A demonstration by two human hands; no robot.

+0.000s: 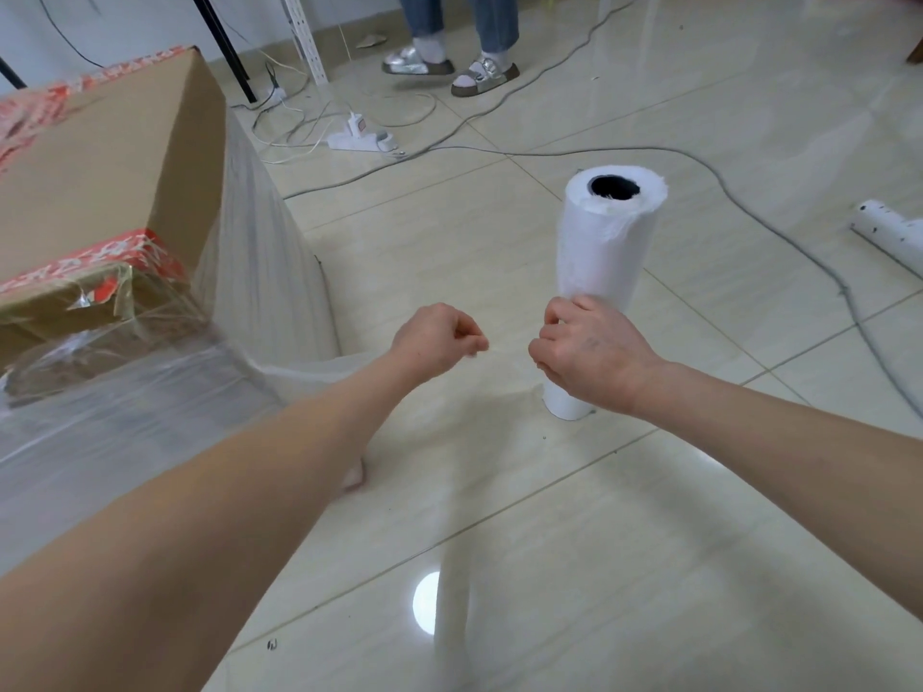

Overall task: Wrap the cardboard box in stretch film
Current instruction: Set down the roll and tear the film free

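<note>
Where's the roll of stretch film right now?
In the head view, right of centre: the stretch film roll is upright, held low down by the right hand, with the cardboard box to its left.

Probably a plain indoor workroom. Glossy pale floor tiles [599, 516], a white power strip [360, 140] with loose cables [549, 153], black stand legs [220, 42].

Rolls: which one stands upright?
The film roll held by the right hand; the spotted tube at the far right lies flat.
</note>
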